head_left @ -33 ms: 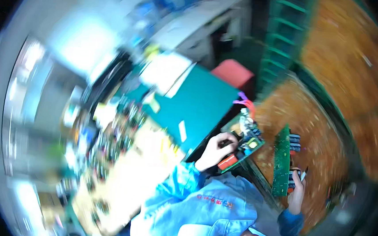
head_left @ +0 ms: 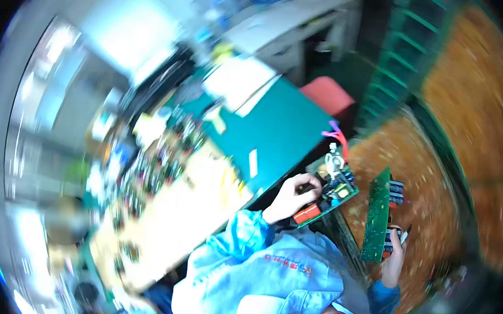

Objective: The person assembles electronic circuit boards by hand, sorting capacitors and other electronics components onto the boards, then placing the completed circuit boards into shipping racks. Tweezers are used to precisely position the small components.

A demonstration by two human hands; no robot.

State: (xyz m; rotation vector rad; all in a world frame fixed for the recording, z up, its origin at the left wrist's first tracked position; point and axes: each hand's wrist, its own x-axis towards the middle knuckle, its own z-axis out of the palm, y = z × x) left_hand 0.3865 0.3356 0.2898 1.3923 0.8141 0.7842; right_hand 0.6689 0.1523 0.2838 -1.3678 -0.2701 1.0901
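Note:
My left hand (head_left: 295, 198) is closed on a circuit board (head_left: 343, 194) crowded with parts, its fingers curled over the near side. This board carries an orange-red block, a yellow part, and red and purple wires at its far end. Off to the right, my right hand (head_left: 396, 260) grips a second circuit board (head_left: 376, 217) by its lower part. That board stands nearly on edge, its green face to the left and dark cylindrical capacitors on its right side. A small pale tip, too blurred to name, sticks out by my right fingers. The boards are apart.
Left of me, a bench with a green mat (head_left: 288, 136) bears white papers (head_left: 239, 82), a tan sheet (head_left: 169, 221) and several small parts (head_left: 149, 178). A red seat (head_left: 327, 96) stands beyond its corner. A white desk (head_left: 272, 37) and green rack (head_left: 402, 57) stand farther off.
The view has turned slightly, so the bench, desk and rack sit farther right in the picture. Both hands keep their hold on the two boards.

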